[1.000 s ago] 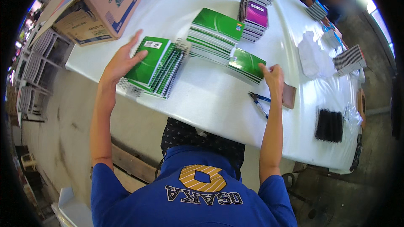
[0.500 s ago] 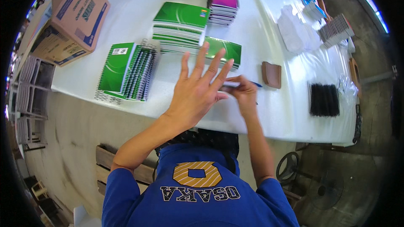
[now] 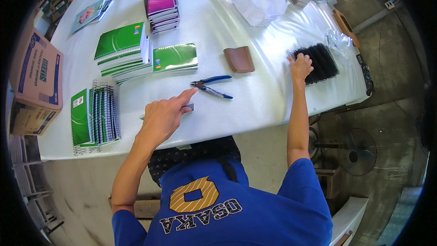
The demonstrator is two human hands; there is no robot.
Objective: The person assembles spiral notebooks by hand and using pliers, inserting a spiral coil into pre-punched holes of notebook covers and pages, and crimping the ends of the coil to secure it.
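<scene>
Black coil bundle (image 3: 324, 63), bristly, roughly rectangular, lies on right part of glossy white table cover (image 3: 259, 102). Right hand (image 3: 300, 67) at its left edge, fingers bent down onto the coils; can't tell if they pinch any. Crumpled clear plastic (image 3: 339, 41) just beyond bundle. Left hand (image 3: 164, 116) over a flat, mostly hidden piece (image 3: 189, 108); index stretched out, thumb tucked near it, other fingers hidden. Index tip just beside metal pliers (image 3: 200, 84), blue handles splayed in a V. Smooth brown block (image 3: 240, 59) near. Further left: glossy green notebooks (image 3: 120, 43), stacked; wire-spiral notebooks (image 3: 81, 116); cardboard box (image 3: 41, 70).
</scene>
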